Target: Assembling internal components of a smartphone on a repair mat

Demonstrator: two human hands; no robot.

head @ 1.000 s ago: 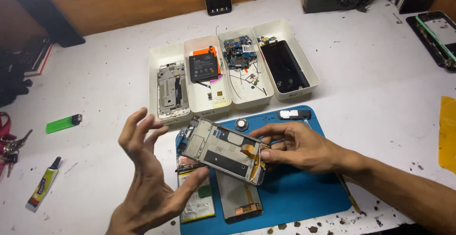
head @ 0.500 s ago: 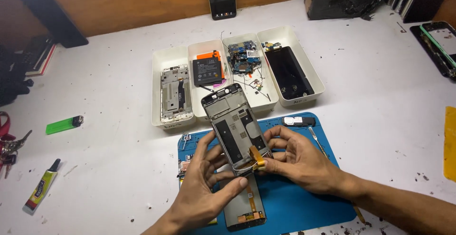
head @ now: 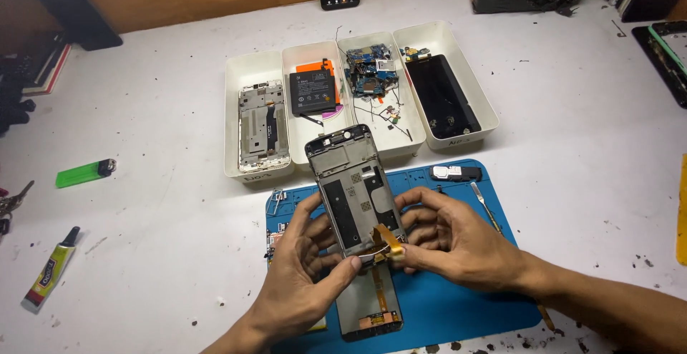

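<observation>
While I hold the phone frame [head: 356, 193] tilted up over the blue work mat [head: 458, 304], my left hand [head: 304, 275] is closed on its lower left edge, thumb across the bottom and fingers along the side rail. My right hand [head: 451, 243] is closed on the lower right edge, thumb and forefinger pinching near the orange flex ribbon [head: 388, 243] that curls off the bottom of the frame.

Handling, as I judge it: the frame looks thin, light and stiff along its length, but likely to twist if squeezed across the open cut-outs. Best hold is on the metal side rails, as now, not on the inner plate. The ribbon looks soft and easily creased or torn; I would keep only a light pinch there and no pull.

Under my hands, a display panel [head: 368, 307] lies flat on the mat, probably glass and brittle. A metal pry tool [head: 485, 204] lies on the mat's right part. Beyond the mat stand four white trays [head: 247, 64] holding another frame, a battery [head: 313, 91], circuit boards and a dark panel. A green lighter [head: 84, 173] and a glue tube [head: 50, 272] lie well apart to my left.
</observation>
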